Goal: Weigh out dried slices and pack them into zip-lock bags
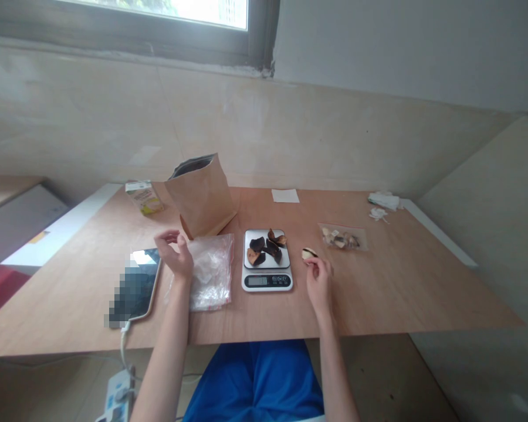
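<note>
Head view: right hand point(319, 281) pinches slice point(308, 253), ideally lightly, three o'clock from scale point(267, 282); left hand point(178, 258) unclenched, empty at nine

Free gap behind scale point(267, 282); paper bag point(205, 196) blocks left.

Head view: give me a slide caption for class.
Right hand holds a slice beside a scale bearing dark pieces.
</note>
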### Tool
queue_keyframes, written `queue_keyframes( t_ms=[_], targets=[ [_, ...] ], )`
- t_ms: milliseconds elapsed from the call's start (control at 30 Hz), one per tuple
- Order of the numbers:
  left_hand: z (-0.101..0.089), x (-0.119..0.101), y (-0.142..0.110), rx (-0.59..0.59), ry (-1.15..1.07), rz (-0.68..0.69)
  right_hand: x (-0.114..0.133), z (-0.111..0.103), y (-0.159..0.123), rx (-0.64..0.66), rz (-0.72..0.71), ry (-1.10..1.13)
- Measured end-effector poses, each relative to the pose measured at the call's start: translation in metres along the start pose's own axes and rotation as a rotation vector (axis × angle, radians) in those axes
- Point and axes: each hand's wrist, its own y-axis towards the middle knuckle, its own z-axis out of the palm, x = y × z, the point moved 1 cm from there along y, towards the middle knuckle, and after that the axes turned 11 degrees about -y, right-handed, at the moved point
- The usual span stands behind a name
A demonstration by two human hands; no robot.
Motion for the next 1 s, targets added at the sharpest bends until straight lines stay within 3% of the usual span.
queue_keyframes(
  t_ms=[167, 300, 367, 533, 667, 800, 1000],
  targets=[
    [0.008, 0.013, 0.002, 0.094, 0.045, -0.172, 0.007, -0.007, 0.001, -0.013, 0.019, 0.026],
    [0.012, 0.026, 0.001, 0.376, 0.127, -0.432, 0.042, -0.018, 0.006, 0.015, -0.091, 0.129],
    [0.012, 0.028, 0.001, 0.457, 0.169, -0.483, 0.066, -0.023, 0.012, 0.058, -0.204, 0.169],
    [0.011, 0.020, 0.000, 0.468, 0.156, -0.394, 0.120, -0.024, 0.034, 0.235, -0.523, 0.198],
    [0.011, 0.012, -0.002, 0.481, 0.158, -0.337, 0.142, -0.013, 0.042, 0.338, -0.739, 0.136],
    [0.011, 0.009, -0.002, 0.458, 0.140, -0.341, 0.147, -0.004, 0.040, 0.343, -0.790, 0.052],
    [0.011, 0.009, -0.002, 0.467, 0.107, -0.313, 0.155, -0.012, 0.033, 0.380, -0.816, -0.115]
  ],
)
